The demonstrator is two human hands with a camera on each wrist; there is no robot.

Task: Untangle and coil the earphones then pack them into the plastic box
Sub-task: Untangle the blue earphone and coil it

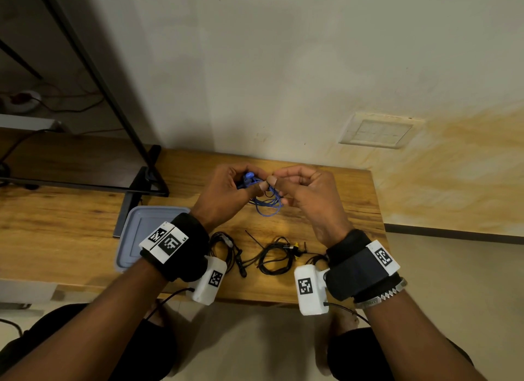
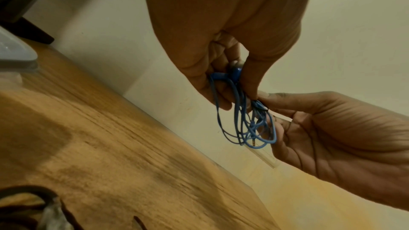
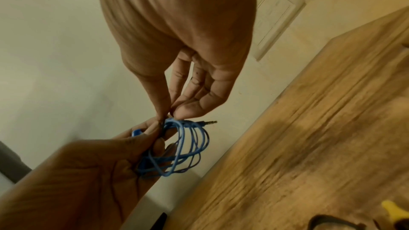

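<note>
Both hands up over the wooden table (image 1: 326, 210), held at about 12 o'clock from the person, working one blue earphone set (image 1: 265, 202). Left hand (image 1: 226, 193) curls around the bundle, earbud end tucked between its fingers and thumb; blue bud (image 1: 249, 175) pokes out the top. Right hand (image 1: 306, 193) pinches the cord at the top of the loops with thumb and fingertip, other fingers loosely curled, just touching the left thumb. Left wrist view: blue loops (image 2: 247, 125) hang down from the left fingers (image 2: 221, 93), several turns, loosely coiled. Right wrist view: metal jack plug (image 3: 209, 122) sticks out toward 3 o'clock from the top of the coil (image 3: 181, 153), free, right under the pinching right fingers (image 3: 190, 109). Coil is off the table, in the air. Grey-blue plastic box lid (image 1: 147, 233) lies flat at 9 o'clock of the hands, partly hidden by the left wrist band. Two black earphone sets on the table at 6 o'clock of the hands: one tangled (image 1: 226, 250) by the left wrist, one roughly coiled (image 1: 276, 257) near a small yellow piece (image 1: 297, 248). Black monitor stand (image 1: 141, 187) at 10 o'clock.
</note>
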